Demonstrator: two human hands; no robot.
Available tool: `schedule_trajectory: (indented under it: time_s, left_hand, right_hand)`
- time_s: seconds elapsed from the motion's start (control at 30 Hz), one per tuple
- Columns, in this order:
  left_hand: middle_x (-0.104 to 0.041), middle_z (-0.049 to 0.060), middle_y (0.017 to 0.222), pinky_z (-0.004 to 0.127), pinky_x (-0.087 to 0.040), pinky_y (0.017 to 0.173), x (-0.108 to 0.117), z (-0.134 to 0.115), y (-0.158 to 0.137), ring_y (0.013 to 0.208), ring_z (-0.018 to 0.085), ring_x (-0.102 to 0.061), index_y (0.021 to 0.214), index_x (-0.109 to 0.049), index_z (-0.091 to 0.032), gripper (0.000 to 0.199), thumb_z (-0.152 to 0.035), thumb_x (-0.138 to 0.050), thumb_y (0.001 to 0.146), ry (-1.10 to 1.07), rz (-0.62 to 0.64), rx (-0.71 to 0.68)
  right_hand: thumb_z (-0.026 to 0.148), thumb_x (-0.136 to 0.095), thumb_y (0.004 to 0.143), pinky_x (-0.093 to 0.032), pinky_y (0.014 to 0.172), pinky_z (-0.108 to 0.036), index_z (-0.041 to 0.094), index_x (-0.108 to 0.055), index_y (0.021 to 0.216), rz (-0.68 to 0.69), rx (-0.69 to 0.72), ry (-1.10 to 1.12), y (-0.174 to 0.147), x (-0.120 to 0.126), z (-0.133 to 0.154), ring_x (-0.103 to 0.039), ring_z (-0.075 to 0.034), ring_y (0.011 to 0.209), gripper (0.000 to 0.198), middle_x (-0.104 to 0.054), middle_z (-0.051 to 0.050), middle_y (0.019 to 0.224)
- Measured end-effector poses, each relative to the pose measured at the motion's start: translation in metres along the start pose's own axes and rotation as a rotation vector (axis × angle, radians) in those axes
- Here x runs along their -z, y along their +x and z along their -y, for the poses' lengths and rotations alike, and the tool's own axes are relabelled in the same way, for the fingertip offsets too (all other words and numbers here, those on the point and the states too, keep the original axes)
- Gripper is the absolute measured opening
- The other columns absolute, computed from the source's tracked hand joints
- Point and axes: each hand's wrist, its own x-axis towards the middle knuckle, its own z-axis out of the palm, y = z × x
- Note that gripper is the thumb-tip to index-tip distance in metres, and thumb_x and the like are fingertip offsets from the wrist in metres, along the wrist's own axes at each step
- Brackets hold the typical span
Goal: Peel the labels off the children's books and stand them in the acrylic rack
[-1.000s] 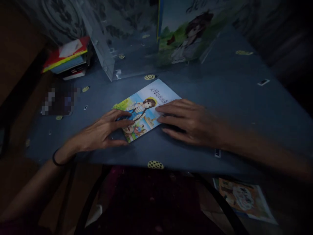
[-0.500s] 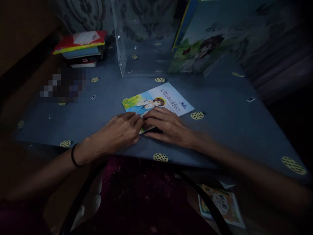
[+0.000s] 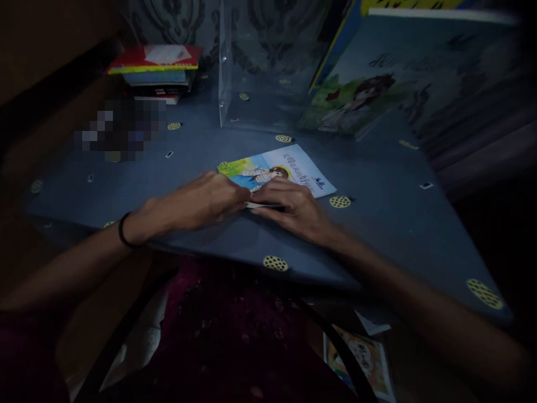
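the tabletop point(image 3: 377, 224), covered in a dark blue sheet dotted with pale yellow spotted ovals, fills most of the head view. at its far edge, toward the right corner, a large illustrated book point(image 3: 390, 84) leans upright, its cover showing a drawn figure on green grass. just left of it along the same far edge stands a clear plastic stand point(image 3: 251, 73), see-through and upright. at the far left corner lies a stack of books point(image 3: 157, 73), the top one red with a white patch. a blurred dark patch sits in front of that stack, too unclear to name.

near the middle of the tabletop, a little toward the near edge, a thin booklet point(image 3: 289, 168) lies flat, its cover blue and yellow with a drawn figure and a white strip of lettering. the left hand point(image 3: 201, 201), a dark band on its wrist, rests on the booklet's near left corner with fingers curled down together. the right hand point(image 3: 293, 207) lies on the near right part, fingers bent, and a pale page edge shows at the fingertips. whether either hand pinches that edge or only presses on it, i cannot tell. the two hands touch.

below the near edge, on the floor to the right, lies another picture book point(image 3: 364, 361).
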Motion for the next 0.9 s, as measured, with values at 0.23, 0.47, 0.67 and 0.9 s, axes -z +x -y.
schedule_trajectory:
  time_s: [0.23, 0.47, 0.67, 0.9]
  left_hand:
    - [-0.070, -0.002, 0.074, 0.026, -0.040, 0.072, 0.010, 0.019, 0.019, 0.065, 0.012, -0.060, 0.087, -0.073, -0.020, 0.017, -0.018, -0.057, 0.091, -0.195, -0.002, -0.059]
    - [-0.073, 0.002, 0.080, 0.025, -0.039, 0.073, 0.007, 0.016, 0.015, 0.069, 0.012, -0.060, 0.092, -0.075, -0.017, 0.019, -0.017, -0.055, 0.092, -0.186, -0.010, -0.099]
    - [-0.072, 0.002, 0.077, 0.026, -0.039, 0.073, -0.001, 0.010, 0.008, 0.068, 0.012, -0.059, 0.094, -0.074, -0.017, 0.022, -0.020, -0.053, 0.096, -0.097, -0.068, -0.095]
    - [-0.071, 0.004, 0.077, 0.026, -0.039, 0.070, 0.003, 0.012, 0.009, 0.068, 0.013, -0.060, 0.095, -0.074, -0.016, 0.025, -0.021, -0.049, 0.097, -0.077, -0.057, -0.111]
  right_hand:
    - [0.041, -0.068, 0.093, -0.051, 0.083, -0.037, 0.024, -0.078, 0.092, -0.012, -0.097, 0.046, 0.003, 0.001, -0.001, -0.067, -0.019, 0.087, 0.020, -0.076, -0.004, 0.090]
    - [0.046, -0.066, 0.095, -0.053, 0.082, -0.038, 0.027, -0.078, 0.097, -0.036, -0.009, 0.030, 0.000, -0.004, -0.005, -0.068, -0.019, 0.087, 0.022, -0.076, -0.002, 0.092]
    - [0.049, -0.066, 0.094, -0.055, 0.086, -0.040, 0.027, -0.078, 0.101, -0.036, 0.007, 0.000, -0.005, -0.006, -0.009, -0.069, -0.021, 0.095, 0.026, -0.076, -0.003, 0.099]
    - [0.042, -0.064, 0.097, -0.055, 0.089, -0.042, 0.026, -0.078, 0.100, -0.037, -0.010, 0.053, -0.005, -0.004, -0.007, -0.070, -0.020, 0.096, 0.021, -0.077, -0.005, 0.100]
